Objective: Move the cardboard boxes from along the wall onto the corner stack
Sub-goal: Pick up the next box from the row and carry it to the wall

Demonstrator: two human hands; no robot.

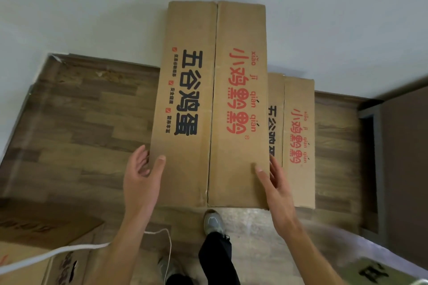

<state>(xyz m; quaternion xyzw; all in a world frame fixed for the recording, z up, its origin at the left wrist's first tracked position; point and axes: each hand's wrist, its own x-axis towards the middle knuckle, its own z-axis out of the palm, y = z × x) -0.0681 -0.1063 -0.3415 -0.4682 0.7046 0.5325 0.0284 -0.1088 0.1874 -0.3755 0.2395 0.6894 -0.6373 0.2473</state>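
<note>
- Bare-skinned, the left hand (pixel 141 176) is spread open at the near left edge of the large cardboard box (pixel 208 104), thumb laid on the top face and fingers curling beside the side wall; it presses on the box more than it grips it.
- The right hand (pixel 274 183) is open too, fingers straight, flat against the near right edge of the same box, nothing closed in it.
- The large cardboard box stands against the pale wall (pixel 92 7), its two top flaps meeting along a centre seam, black characters on the left flap and red ones on the right.
- A lower box (pixel 298 136) with the same printing sits just beside it on the right, touching or nearly so, also against the wall.
- The floor (pixel 88 127) is brown wood-pattern planks; near the person's grey shoe (pixel 212 221) it turns to a paler speckled surface.
- More cardboard (pixel 34 233) lies at the near left, crossed by a white cord (pixel 69 250).
- A dark door frame (pixel 372 169) stands at the right.
</note>
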